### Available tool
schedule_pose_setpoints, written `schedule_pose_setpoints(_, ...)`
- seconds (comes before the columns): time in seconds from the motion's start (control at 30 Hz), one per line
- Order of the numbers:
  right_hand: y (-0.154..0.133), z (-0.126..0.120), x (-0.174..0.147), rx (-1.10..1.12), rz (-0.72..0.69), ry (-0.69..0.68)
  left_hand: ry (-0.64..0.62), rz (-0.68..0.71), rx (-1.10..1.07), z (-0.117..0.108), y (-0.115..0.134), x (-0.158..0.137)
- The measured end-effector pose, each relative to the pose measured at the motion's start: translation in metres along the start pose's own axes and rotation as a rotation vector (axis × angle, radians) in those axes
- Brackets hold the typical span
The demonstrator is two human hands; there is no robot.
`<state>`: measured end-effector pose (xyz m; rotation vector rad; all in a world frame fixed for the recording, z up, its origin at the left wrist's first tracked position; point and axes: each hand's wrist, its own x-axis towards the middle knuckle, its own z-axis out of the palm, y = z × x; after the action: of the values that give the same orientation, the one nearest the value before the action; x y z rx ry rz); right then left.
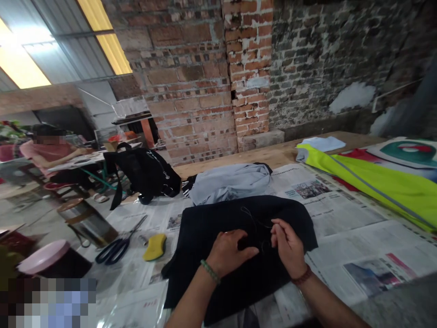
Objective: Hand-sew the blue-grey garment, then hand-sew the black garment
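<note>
A black cloth garment (211, 228) lies spread on newspaper in front of me. Over it is my left hand (229, 251), its thumb and fingers apart in a curve with nothing seen between them. My right hand (288, 246) is just to the right, above the same cloth, with thumb and fingers pinched together. A thin light thread (246, 211) loops over the dark fabric and runs to the right fingertips. Whether a needle is in that pinch is too small to make out.
Left of the cloth lie a yellow sponge (154, 247), dark-handled scissors (114, 250) and a metal flask (90, 223). Behind are folded grey clothing (232, 180) and a black backpack (143, 171). A neon vest (368, 180) and an iron (406, 152) lie right. Another person (51, 152) sits far left.
</note>
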<state>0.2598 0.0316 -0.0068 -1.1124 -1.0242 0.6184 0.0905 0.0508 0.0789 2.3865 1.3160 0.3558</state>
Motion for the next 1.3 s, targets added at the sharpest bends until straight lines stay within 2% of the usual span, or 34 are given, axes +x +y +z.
schedule_pose_setpoints(0.1, -0.011, -0.001, 0.002, 0.039, -0.005, 0.034, -0.128, -0.06, -0.102, 0.006, -0.006, 0.007)
schedule_pose_setpoints(0.23, -0.025, -0.001, 0.001, -0.016, -0.046, 0.033, -0.264, -0.028, -0.349, 0.003, -0.017, 0.002)
schedule_pose_setpoints(0.37, -0.035, 0.006, -0.001, -0.198, -0.173, -0.055, -0.268, -0.073, -0.514, 0.012, -0.025, -0.011)
schedule_pose_setpoints(0.43, -0.032, 0.011, -0.003, -0.292, -0.218, -0.141, -0.231, -0.098, -0.498, 0.021, -0.028, -0.015)
schedule_pose_setpoints(0.57, -0.014, 0.015, -0.011, -0.418, -0.274, -0.237, -0.196, -0.2, -0.276, 0.036, -0.026, -0.015)
schedule_pose_setpoints(0.67, 0.001, 0.009, -0.019, -0.477, -0.275, -0.216, -0.19, -0.268, -0.217, 0.043, -0.023, -0.011)
schedule_pose_setpoints(0.8, 0.013, 0.001, -0.027, -0.464, -0.171, -0.158, -0.224, -0.274, -0.245, 0.046, -0.025, -0.011)
schedule_pose_setpoints(0.93, 0.013, 0.0, -0.028, -0.427, -0.128, -0.077, -0.244, -0.214, -0.503, 0.048, -0.032, -0.018)
schedule_pose_setpoints(1.03, 0.007, 0.002, -0.028, -0.423, -0.171, -0.039, -0.158, -0.157, -0.589, 0.045, -0.026, -0.022)
schedule_pose_setpoints(1.1, 0.003, 0.002, -0.027, -0.395, -0.181, -0.06, -0.043, -0.023, -0.527, 0.041, -0.015, -0.024)
schedule_pose_setpoints(1.17, 0.0, 0.001, -0.025, -0.351, -0.143, -0.106, 0.066, 0.177, -0.402, 0.036, -0.003, -0.025)
schedule_pose_setpoints(1.23, -0.003, -0.001, -0.02, -0.326, -0.074, -0.153, 0.106, 0.354, -0.235, 0.031, 0.006, -0.026)
schedule_pose_setpoints(1.3, -0.007, -0.003, -0.013, -0.331, -0.016, -0.206, 0.097, 0.466, -0.073, 0.027, 0.011, -0.027)
